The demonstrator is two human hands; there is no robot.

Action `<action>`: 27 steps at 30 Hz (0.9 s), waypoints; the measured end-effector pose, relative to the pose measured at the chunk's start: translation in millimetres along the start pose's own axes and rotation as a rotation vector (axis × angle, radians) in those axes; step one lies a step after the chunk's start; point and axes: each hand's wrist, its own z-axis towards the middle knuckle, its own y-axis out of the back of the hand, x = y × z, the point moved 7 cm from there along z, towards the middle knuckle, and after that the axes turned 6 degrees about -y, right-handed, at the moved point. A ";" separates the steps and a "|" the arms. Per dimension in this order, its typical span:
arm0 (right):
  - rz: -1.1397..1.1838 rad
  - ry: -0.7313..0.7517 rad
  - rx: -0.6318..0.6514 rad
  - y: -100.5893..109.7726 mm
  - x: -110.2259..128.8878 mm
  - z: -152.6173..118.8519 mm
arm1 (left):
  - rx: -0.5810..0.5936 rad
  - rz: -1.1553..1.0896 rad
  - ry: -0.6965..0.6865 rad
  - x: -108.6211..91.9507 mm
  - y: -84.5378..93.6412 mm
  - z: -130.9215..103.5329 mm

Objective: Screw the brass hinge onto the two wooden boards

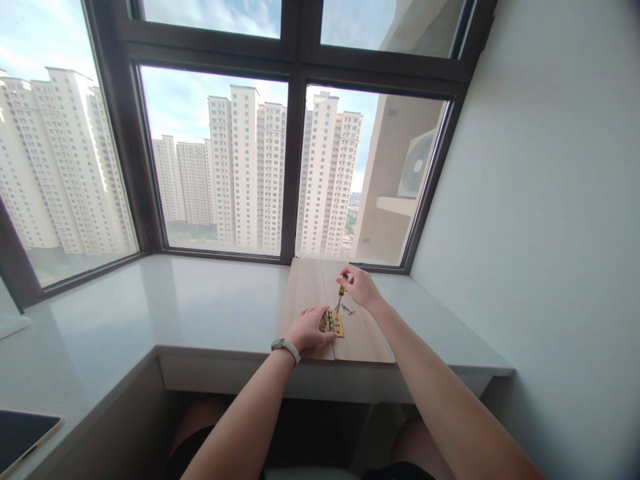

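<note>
My right hand (358, 285) grips the top of a screwdriver (341, 291) with a yellow and black handle. The screwdriver stands nearly upright, its shaft pointing down at the upper edge of a brass-coloured hinge (339, 325). Whether the tip sits in a screw is too small to tell. My left hand (310, 328), wearing a watch at the wrist, holds the hinge down with thumb and fingers and covers part of its left leaf. Beneath the hinge lie two pale wooden boards (303, 285), side by side with a narrow seam. A few loose screws (349, 309) rest right of the screwdriver shaft.
The boards lie on a white window ledge (225, 300), reaching from its front edge back to the dark window frame (294, 167). A white wall (540, 187) rises on the right. A dark flat device (25, 437) lies at the lower left. My legs are under the ledge.
</note>
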 end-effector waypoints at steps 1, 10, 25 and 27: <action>0.019 -0.011 0.043 -2.5 -0.2 0.2 | 0.000 0.001 0.002 0.3 -0.2 0.2; 0.112 -0.081 0.208 -5.9 -2.5 2.5 | 0.004 -0.011 0.003 -2.1 2.1 -1.4; 0.104 -0.063 0.086 -7.3 -6.3 -1.3 | 0.017 -0.003 0.026 -4.2 3.4 -1.8; 0.177 -0.080 0.166 -12.8 -8.3 -0.7 | 0.004 -0.008 0.017 -3.3 3.0 -1.5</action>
